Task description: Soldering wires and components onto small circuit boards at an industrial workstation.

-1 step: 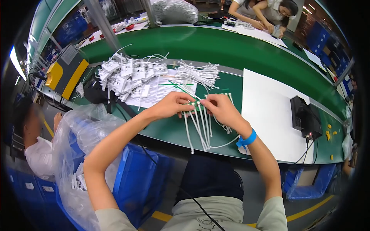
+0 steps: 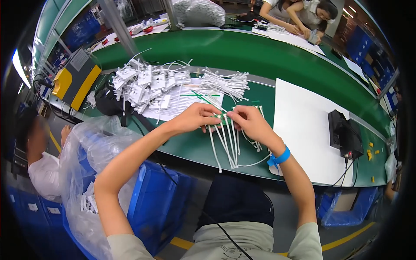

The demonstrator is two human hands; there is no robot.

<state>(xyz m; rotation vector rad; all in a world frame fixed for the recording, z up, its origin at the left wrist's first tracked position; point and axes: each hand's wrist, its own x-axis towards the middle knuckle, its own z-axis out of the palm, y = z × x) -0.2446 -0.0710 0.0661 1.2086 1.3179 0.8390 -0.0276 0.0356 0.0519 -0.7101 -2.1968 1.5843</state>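
Between my two hands is a narrow green circuit board strip (image 2: pixel 223 118) with several white cables (image 2: pixel 226 143) hanging from it toward the table's front edge. My left hand (image 2: pixel 196 118) is closed on the strip's left part. The thumb and fingers of my right hand (image 2: pixel 251 122) pinch at a white cable end on the strip's upper edge; the exact contact is hidden. Beyond my hands lie a bundle of loose white cables (image 2: pixel 224 83) and thin green strips (image 2: pixel 201 98). A heap of white plastic housings with cables (image 2: pixel 145 82) is at the back left.
A yellow and grey machine (image 2: pixel 77 79) stands at the far left. On the right, a white sheet (image 2: pixel 299 125) carries a black box (image 2: pixel 344 135) with cords. A blue bin (image 2: pixel 151 199) with clear plastic is below left. Co-workers sit across and at left.
The whole view has shifted very slightly. My hands keep the same hold on the strip and cable.
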